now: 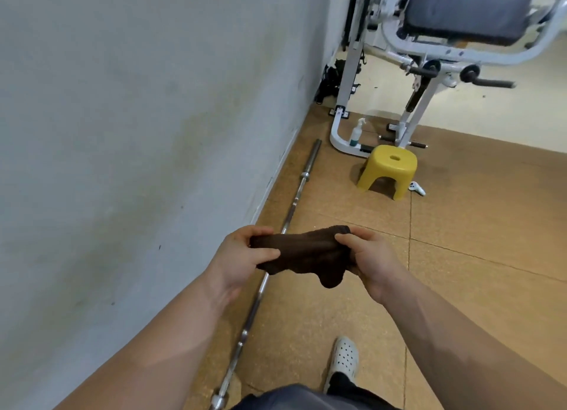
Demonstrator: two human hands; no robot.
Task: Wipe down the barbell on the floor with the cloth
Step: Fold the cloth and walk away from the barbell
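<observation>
A long steel barbell (294, 198) lies on the cork-coloured floor, parallel to the wall on the left, running from near my feet to the far machine. A dark brown cloth (303, 253) is stretched between both hands, held in the air above the bar's middle. My left hand (242, 256) pinches the cloth's left end and my right hand (368, 259) grips its right end; a corner of the cloth droops down between them. The cloth and hands hide a short stretch of the bar. The cloth is clear of the barbell.
A yellow plastic stool (387, 170) stands right of the bar's far end. Behind it are a white exercise machine (408, 72), a spray bottle (356, 132) and a small white controller (418, 188). My white clog (344, 357) is on the floor near the bar.
</observation>
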